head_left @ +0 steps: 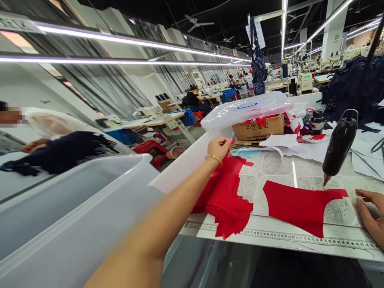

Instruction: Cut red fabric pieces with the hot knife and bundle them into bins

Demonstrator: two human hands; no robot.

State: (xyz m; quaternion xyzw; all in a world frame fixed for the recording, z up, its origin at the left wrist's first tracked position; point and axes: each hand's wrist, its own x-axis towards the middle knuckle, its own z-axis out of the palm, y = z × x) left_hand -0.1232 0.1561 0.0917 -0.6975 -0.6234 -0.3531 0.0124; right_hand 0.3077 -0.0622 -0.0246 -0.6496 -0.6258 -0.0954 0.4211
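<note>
My left hand (220, 149), with a gold bangle at the wrist, reaches over the far end of a heap of red fabric pieces (229, 200). Its thumb and fingers are pinched together, and a bit of red fabric (233, 140) shows at the tips. A single red cut piece (297, 206) lies flat on the table, a narrow tab at its upper right corner. Just right of that tab is my right hand (372, 212), partly cut off by the frame edge, fingers apart with nothing in them.
A black pointed tool (340, 146) hangs above the flat piece. A tape measure (270, 235) runs along the table's front edge. Behind stand a cardboard box (259, 130) under a clear lid (246, 109) and a dark jar (316, 122). A large plastic bin (90, 208) is at left; a co-worker sits beyond.
</note>
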